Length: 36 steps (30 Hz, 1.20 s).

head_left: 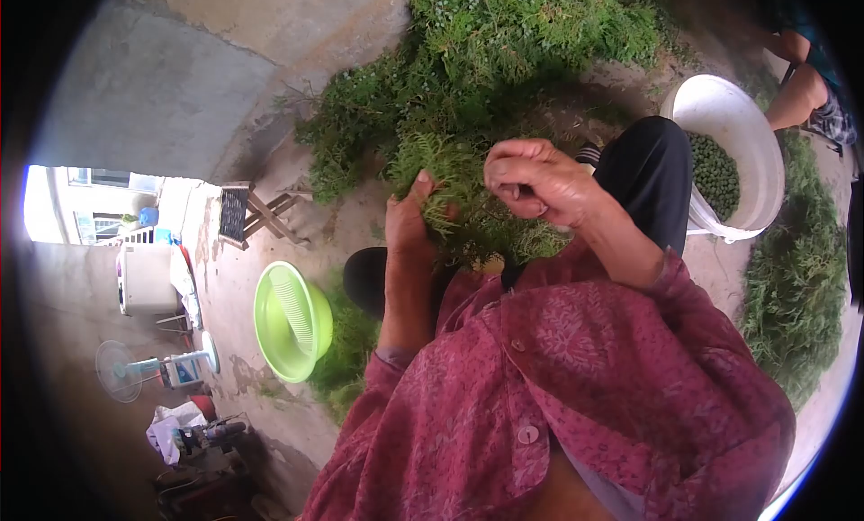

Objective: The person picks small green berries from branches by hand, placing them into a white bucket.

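Note:
My left hand point(411, 220) is closed around a feathery green sprig point(436, 170) that looks like cypress or juniper, its thumb pressed on the stem. To its right, my right hand point(549, 181) hovers with the fingers curled in toward the thumb; whatever it may hold is hidden. Beyond both hands lies a big heap of cut evergreen branches point(531, 26) dotted with small pale berries. More greenery sits in front of my lap, between the knees. On the right, a white bucket point(769, 175) contains many small round green berries point(715, 175).
A lime green basin point(322, 323) with a ribbed washboard section stands at left. Near it are a small folding stool point(261, 217) and a fan point(126, 370). Loose branches point(792, 278) cover the floor at right. Another person's arm and knee point(801, 98) show at upper right.

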Motion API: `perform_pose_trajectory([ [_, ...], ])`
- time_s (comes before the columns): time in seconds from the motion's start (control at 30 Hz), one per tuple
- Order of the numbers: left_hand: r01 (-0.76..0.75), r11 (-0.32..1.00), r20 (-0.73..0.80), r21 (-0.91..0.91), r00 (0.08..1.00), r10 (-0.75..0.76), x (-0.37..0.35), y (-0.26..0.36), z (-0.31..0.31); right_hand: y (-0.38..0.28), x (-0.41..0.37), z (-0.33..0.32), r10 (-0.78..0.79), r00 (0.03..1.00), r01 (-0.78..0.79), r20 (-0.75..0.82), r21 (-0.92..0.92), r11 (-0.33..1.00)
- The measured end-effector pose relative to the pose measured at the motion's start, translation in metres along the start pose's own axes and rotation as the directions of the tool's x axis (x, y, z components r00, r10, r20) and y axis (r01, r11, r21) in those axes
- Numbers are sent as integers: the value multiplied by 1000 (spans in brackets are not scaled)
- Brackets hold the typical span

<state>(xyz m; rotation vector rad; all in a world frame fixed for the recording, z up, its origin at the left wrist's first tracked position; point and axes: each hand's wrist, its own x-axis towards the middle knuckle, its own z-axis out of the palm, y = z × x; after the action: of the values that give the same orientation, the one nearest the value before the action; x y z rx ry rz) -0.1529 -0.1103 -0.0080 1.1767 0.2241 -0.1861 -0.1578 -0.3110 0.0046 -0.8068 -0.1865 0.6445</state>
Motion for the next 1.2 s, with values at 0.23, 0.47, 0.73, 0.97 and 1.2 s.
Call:
perform_pose_trajectory([
  [0.23, 86, 985, 152, -148, 986, -63, 7, -3, -14, 22, 10, 4, -2, 994, -23, -107, -230, 973],
  [0.47, -66, 995, -55, 77, 996, 71, -6, -4, 19, 51, 31, 3, -430, 893, 228, -128, -696, 681],
  [0.73, -139, 981, -45, 134, 988, 146, -13, -3, 37, 49, 26, -1, -358, 928, 211, -101, -651, 730],
  [0.97, 62, 963, 389, -263, 920, 48, -13, 4, 6, 26, 1, -20, 73, 986, -89, 151, 105, 990],
  [1.2, 61, 951, 360, -302, 932, 54, -14, 8, 10, -4, -4, -45, -125, 970, 142, -209, 67, 988],
])
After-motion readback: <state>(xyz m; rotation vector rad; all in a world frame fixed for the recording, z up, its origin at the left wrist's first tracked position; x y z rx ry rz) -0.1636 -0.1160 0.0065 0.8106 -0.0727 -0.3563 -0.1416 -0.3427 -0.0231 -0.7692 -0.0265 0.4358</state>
